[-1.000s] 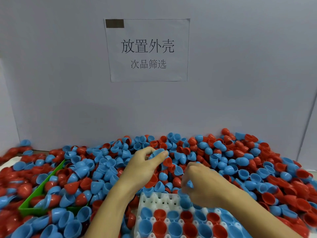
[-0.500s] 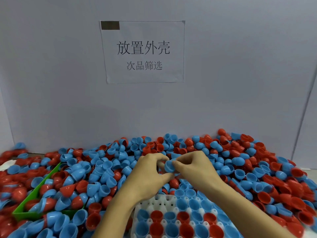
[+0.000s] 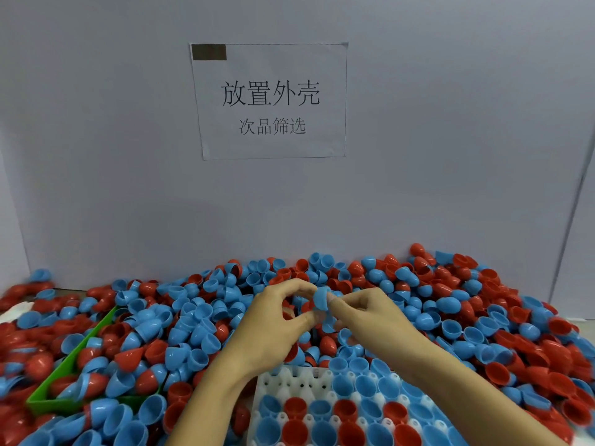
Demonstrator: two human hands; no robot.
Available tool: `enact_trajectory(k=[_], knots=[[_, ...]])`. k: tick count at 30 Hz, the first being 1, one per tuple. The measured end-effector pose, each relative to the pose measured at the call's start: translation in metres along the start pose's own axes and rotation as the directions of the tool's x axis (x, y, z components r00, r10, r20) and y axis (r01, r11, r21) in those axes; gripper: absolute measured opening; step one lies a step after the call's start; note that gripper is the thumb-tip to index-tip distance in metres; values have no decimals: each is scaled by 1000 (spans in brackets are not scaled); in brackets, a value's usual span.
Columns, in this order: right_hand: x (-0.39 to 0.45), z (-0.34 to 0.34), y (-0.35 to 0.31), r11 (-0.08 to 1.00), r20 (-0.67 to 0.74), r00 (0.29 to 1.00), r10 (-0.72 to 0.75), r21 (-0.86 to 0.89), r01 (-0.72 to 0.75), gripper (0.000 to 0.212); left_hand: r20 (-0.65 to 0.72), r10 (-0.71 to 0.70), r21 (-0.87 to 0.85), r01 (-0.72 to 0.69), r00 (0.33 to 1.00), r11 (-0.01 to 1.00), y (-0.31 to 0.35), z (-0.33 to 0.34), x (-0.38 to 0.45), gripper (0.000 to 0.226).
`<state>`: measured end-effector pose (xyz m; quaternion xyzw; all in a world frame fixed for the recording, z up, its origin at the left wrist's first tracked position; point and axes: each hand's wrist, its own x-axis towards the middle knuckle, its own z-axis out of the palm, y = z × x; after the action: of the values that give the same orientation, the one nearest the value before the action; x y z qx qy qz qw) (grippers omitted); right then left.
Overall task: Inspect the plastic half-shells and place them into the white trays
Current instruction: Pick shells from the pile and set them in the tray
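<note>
A blue half-shell is held up above the pile between both hands. My left hand pinches it from the left with thumb and fingertips, and my right hand pinches it from the right. Below my wrists lies the white tray, its cells holding several blue and red half-shells with their open sides up. A few cells at its far left corner show bare white.
A deep pile of loose blue and red half-shells covers the table around the tray. A green bin full of shells stands at the left. A grey wall with a paper sign closes the back.
My hands came together from apart, and both now pinch one blue half-shell raised slightly above the pile. The view has tilted a little.
</note>
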<state>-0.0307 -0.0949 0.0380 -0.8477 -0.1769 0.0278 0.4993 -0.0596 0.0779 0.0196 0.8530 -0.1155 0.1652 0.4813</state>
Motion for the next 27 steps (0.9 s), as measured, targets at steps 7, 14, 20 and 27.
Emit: enact_trajectory(k=[7,14,20,27], knots=[[-3,-8,-6,967,52,999,-8,255,-6,31,0,-184,-498,160,983,852,2,3,3,25],[0,-2,-2,922,-40,934,-356,-180,344,23,232,-172,-577,278,957,768,2,0,0,31],[7,-1,8,845,11,963,-270,-476,243,21,-45,-377,-340,341,925,877,-2,-1,4,32],[5,43,15,433,320,947,28,-858,277,21,-88,-392,-678,233,916,697,0,-5,5,27]])
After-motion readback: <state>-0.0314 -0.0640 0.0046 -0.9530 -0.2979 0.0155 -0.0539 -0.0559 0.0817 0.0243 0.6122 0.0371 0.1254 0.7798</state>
